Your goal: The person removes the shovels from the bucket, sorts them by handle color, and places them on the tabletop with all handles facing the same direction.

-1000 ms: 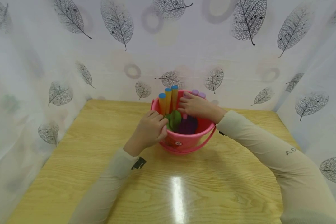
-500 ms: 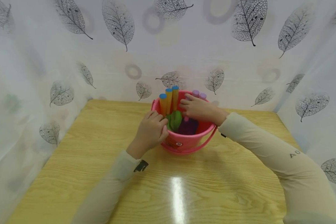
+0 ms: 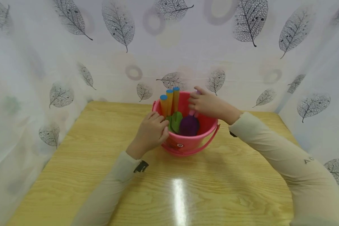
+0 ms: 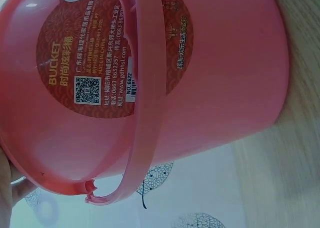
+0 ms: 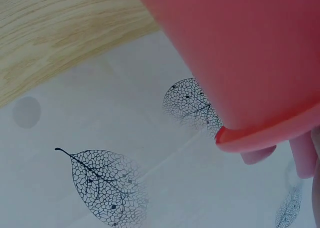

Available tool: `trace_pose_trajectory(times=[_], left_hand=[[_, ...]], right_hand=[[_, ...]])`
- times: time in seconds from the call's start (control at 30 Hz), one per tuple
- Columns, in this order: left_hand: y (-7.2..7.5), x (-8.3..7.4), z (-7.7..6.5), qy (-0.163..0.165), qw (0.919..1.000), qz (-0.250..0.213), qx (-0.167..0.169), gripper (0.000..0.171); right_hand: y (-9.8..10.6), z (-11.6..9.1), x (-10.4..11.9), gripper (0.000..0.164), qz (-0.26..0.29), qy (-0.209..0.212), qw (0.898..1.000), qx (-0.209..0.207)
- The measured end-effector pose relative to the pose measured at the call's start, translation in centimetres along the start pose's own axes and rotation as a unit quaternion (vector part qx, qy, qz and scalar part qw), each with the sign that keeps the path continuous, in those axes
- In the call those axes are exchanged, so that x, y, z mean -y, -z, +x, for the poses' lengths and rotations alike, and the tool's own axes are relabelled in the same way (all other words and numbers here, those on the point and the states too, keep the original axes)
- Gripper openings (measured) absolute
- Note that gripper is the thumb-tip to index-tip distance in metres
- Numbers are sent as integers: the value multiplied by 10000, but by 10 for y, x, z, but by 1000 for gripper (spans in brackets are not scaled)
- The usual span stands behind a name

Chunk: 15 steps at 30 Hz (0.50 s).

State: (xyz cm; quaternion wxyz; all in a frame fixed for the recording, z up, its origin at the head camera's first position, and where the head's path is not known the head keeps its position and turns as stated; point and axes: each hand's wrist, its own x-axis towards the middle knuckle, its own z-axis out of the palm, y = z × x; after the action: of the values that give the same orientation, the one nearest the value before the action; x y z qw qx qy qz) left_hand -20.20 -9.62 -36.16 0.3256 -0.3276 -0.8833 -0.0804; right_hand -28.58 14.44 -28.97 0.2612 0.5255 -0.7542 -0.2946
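Observation:
A pink bucket (image 3: 183, 142) stands upright on the wooden table, its handle hanging down at the front. My left hand (image 3: 151, 130) grips its left rim; in the left wrist view some fingers (image 4: 7, 188) show at the rim's edge. Inside at the right is a dark purple, rounded beach toy (image 3: 189, 126) with a lilac handle (image 3: 192, 112). My right hand (image 3: 207, 105) reaches over the bucket's far right side, fingers curled round the lilac handle. Lilac handle ends (image 5: 302, 155) stick out past the rim in the right wrist view.
Several yellow handles (image 3: 169, 102) with blue ends lean at the bucket's back left, beside green toy pieces (image 3: 175, 122). A leaf-patterned curtain (image 3: 101, 62) hangs behind the table (image 3: 214, 185) and along both sides.
My right hand has moved a little right and up, from between the yellow and lilac handles onto the lilac ones. The purple toy shows more fully. My left hand stays on the rim.

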Motion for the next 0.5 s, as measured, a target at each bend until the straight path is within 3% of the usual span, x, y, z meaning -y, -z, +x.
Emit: trace_pose_trajectory(times=[0.3, 0.5], left_hand=[[-1, 1, 0, -70, 9999, -26, -84, 29], [2, 1, 0, -21, 10000, -84, -6, 28]], right_hand=[[9, -15, -6, 25, 82, -201, 9997, 63], [12, -24, -9, 29, 203, -426, 9975, -530]])
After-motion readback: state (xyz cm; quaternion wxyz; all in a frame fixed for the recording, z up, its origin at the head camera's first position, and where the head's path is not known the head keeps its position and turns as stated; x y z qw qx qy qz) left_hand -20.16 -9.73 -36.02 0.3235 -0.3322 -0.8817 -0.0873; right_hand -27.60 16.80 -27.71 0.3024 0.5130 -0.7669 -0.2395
